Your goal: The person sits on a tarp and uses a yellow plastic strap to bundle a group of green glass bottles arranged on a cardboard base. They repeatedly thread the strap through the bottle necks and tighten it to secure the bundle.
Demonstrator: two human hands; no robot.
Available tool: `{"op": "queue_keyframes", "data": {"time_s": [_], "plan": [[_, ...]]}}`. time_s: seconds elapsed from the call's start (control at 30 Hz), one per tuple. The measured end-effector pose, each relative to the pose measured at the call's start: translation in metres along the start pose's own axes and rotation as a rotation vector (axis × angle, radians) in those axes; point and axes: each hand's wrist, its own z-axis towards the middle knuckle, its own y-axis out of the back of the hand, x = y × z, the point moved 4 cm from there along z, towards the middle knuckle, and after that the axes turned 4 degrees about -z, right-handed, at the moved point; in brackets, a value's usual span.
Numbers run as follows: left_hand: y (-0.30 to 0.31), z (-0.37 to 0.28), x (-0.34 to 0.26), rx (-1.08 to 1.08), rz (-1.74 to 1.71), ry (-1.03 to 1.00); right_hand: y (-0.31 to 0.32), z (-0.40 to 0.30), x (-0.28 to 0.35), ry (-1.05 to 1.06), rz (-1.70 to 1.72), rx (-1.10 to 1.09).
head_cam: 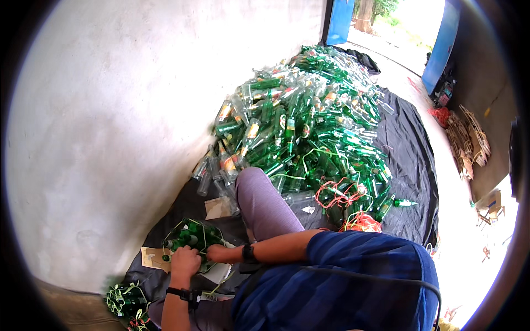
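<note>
A bundle of green glass bottles lies on its side before me, with pale green plastic string running around it. My left hand is curled at the bundle's near side, close to the bottle necks. Beside it, my right hand is closed against the string; the fingertips of both hands are partly hidden. Under the bundle lie a cardboard piece and a pale flat sheet. A loose end of string trails toward my lap. Each wrist wears a dark band.
A large heap of green and clear bottles rises beyond my bent knee on a black sheet. Red string lies tangled beside it. Tied bottles stand at lower left, by the wall. Flattened cardboard leans opposite.
</note>
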Motion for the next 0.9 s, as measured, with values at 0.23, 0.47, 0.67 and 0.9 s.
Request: {"op": "queue_keyframes", "data": {"time_s": [0.23, 0.47, 0.67, 0.9], "plan": [[-0.022, 0.012, 0.021, 0.078, -0.148, 0.139, 0.052, -0.007, 0.005, -0.342, 0.417, 0.033], [-0.002, 0.025, 0.017, -0.103, 0.183, -0.090, 0.018, -0.021, -0.032, 0.190, -0.154, -0.147], [-0.014, 0.003, 0.047, -0.044, 0.035, 0.007, 0.073, -0.010, 0.012, -0.710, 0.682, 0.200], [-0.013, 0.003, 0.054, 0.008, -0.067, 0.089, 0.087, -0.013, 0.025, -0.875, 0.954, 0.188]]}}
